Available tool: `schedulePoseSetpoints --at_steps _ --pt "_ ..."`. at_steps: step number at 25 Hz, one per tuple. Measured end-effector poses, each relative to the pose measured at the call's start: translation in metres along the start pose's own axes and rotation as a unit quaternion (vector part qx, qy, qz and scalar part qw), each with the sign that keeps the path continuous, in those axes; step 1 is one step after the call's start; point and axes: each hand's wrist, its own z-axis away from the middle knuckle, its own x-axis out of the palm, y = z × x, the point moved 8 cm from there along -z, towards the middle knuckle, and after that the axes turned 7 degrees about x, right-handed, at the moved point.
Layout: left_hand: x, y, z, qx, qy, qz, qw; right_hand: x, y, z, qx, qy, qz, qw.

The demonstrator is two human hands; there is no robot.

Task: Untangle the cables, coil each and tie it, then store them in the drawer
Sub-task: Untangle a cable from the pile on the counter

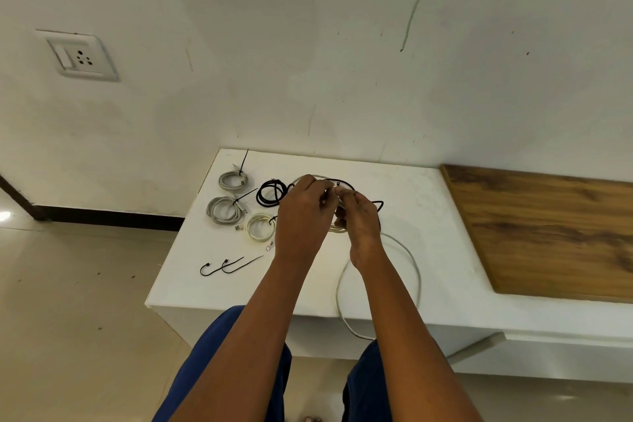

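Both hands work together above the white counter. My left hand and my right hand pinch a white cable coil and a black tie at its top; most of the coil is hidden behind them. The cable's loose end loops off the counter's front edge. To the left lie two grey tied coils, a cream tied coil and a black coil. Two spare black ties lie near the front left.
A wooden panel covers the counter's right part. A wall socket sits on the wall at upper left. The tiled floor lies left of the counter, and my blue-clad knees are just below its front edge.
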Motion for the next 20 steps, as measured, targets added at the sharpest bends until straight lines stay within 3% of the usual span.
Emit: schedulePoseSetpoints --at_steps 15,20 --pt "0.000 -0.002 -0.001 -0.004 0.001 -0.005 1.000 0.001 -0.005 0.002 -0.031 0.000 0.037 0.999" --pt "0.000 -0.011 -0.003 -0.021 0.013 0.040 0.999 0.004 -0.007 0.003 -0.046 -0.025 0.039 0.998"
